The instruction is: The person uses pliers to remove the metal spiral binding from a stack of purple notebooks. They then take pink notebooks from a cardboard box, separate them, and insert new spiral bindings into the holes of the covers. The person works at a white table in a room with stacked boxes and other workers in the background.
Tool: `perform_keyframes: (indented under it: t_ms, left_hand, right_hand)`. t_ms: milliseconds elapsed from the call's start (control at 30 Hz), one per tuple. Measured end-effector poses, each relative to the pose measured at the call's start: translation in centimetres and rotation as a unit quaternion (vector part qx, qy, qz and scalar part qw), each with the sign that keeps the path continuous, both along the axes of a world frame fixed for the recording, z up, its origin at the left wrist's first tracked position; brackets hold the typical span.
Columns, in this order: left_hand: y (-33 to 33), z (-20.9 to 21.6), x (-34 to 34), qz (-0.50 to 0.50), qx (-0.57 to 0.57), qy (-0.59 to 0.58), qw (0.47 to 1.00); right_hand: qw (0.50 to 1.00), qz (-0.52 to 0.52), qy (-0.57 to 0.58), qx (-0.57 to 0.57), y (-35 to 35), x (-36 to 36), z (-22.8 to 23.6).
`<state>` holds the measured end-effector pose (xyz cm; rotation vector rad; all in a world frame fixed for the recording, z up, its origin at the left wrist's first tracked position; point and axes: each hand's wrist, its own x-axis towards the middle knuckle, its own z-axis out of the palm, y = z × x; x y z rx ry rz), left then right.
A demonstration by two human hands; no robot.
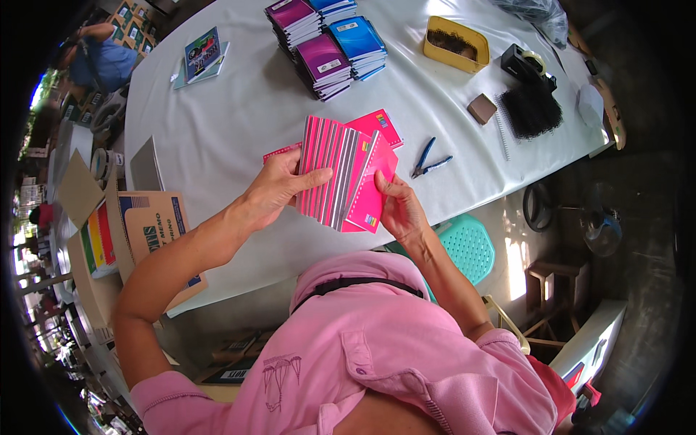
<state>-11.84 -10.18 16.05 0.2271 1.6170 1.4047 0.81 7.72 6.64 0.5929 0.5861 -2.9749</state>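
Observation:
A fanned stack of pink notebooks is held over the table between my two hands. My left hand grips its left side, with the thumb across the striped edges. My right hand is closed on the right side, its thumb pressing the front pink cover. A row of small white holes or dots runs along that cover's edge. Behind the stack, another pink notebook lies on the table. Blue-handled pliers rest to the right of my right hand.
Purple notebooks and blue notebooks are piled at the back. To the right are a yellow tin, a brown block, dark wire coils and a tape dispenser. Left stands a cardboard box; a person is beyond.

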Motion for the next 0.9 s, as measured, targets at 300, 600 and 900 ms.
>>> perform_keyframes:
  t_ms: [300,600,900]
  left_hand:
    - [-0.2,-2.8,-1.6,0.033,0.017,-0.016,0.999]
    - [-0.6,-5.3,-1.7,0.033,0.029,-0.077,0.996]
    - [-1.9,-5.8,-2.0,0.047,0.051,-0.083,0.994]
  right_hand:
    - [0.998,-0.047,-0.043,0.004,-0.6,-0.7,-1.1]
    - [0.998,-0.027,-0.058,0.02,-0.1,-1.2,-1.1]
    - [0.995,-0.048,-0.076,0.038,0.2,-1.1,-1.3]
